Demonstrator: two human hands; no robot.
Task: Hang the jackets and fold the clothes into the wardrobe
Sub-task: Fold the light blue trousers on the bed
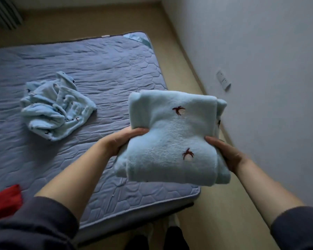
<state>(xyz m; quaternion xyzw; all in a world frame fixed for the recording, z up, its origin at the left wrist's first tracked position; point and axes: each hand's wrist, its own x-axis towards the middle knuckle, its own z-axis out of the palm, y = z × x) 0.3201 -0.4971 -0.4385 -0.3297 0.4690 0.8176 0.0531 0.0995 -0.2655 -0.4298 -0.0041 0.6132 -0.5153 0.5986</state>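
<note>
Blue folded garment (pixel 172 134), crumpled garment (pixel 56 107) on mattress (pixel 116 69)

No text, brand or number can be read. A small white tag (pixel 105 35) is seen at the far edge of the mattress (pixel 98 69), but nothing on it can be made out. The dark red marks stitched on the folded light-blue garment (pixel 170 134) at the near right are bird-like motifs, not lettering.
</note>
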